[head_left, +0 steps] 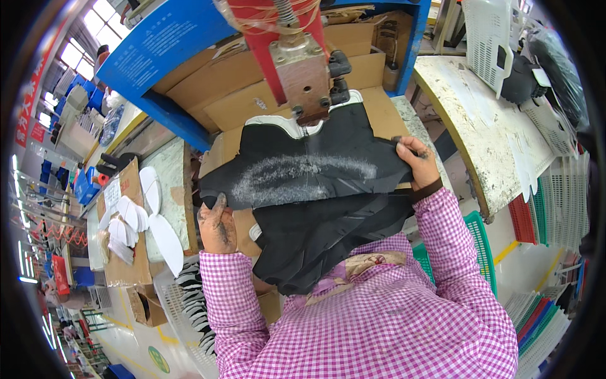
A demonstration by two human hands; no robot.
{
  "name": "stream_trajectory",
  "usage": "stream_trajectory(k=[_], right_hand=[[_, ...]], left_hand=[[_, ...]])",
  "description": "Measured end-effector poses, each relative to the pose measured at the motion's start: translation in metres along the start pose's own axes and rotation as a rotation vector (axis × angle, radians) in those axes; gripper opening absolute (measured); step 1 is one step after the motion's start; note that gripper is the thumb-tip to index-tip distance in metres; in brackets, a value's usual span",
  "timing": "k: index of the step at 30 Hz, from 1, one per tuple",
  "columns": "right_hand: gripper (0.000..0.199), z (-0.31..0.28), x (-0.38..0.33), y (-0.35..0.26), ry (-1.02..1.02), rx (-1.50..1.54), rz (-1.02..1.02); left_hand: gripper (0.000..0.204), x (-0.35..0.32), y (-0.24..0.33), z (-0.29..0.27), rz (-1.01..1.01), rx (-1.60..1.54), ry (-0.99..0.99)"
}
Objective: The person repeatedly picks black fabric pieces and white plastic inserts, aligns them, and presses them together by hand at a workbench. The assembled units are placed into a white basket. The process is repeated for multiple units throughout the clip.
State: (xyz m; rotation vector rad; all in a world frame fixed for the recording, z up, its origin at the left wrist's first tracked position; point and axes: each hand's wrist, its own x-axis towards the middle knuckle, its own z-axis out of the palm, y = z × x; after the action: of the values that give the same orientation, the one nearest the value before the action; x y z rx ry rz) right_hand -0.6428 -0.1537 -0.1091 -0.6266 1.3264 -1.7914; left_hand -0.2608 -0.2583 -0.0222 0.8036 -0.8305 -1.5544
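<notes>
A black, soft, shaped piece [297, 142] with a rough whitish band across its middle is stretched out in front of me. My left hand [218, 228] pinches its left end, thumb on top. The right end is held in my right hand [419, 159], whose fingers look smudged dark. Under its far edge shows a white-edged layer [274, 121]. The metal head [304, 79] of a press-like machine comes down right at that far edge; whether it touches the piece cannot be seen. More black pieces [322, 234] lie closer to my body, over my lap.
A blue machine frame [158, 63] lined with cardboard [252, 95] surrounds the far side. White sole-shaped pieces [165, 243] lie on the left table. A worn white table [467, 107] stands right, with a green crate [480, 246] below and stacked plastic baskets [565, 202] beyond.
</notes>
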Motion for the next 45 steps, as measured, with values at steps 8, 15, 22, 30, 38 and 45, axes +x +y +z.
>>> stream_trajectory(k=[8,15,22,30,38,45], right_hand=[[0.013,-0.045,-0.001,-0.037,0.281,-0.004,0.048],[0.019,0.049,0.025,0.002,-0.111,0.157,0.100],[0.018,0.070,0.040,-0.015,-0.057,0.179,0.033],[0.018,0.046,0.013,-0.037,0.011,-0.097,-0.106],[0.018,0.066,0.011,-0.018,-0.019,0.115,-0.036],[0.012,-0.033,-0.009,-0.073,0.173,-0.010,-0.173]], left_hand=[[0.025,-0.003,-0.058,0.027,-0.056,-0.084,-0.010],[0.031,0.020,0.005,-0.045,0.061,-0.036,0.096],[0.023,0.034,0.021,-0.031,0.149,0.003,0.029],[0.031,0.033,0.003,-0.025,0.103,-0.015,-0.036],[0.028,0.018,0.027,-0.042,0.138,0.019,0.005],[0.021,0.033,-0.041,0.030,-0.073,-0.135,-0.173]])
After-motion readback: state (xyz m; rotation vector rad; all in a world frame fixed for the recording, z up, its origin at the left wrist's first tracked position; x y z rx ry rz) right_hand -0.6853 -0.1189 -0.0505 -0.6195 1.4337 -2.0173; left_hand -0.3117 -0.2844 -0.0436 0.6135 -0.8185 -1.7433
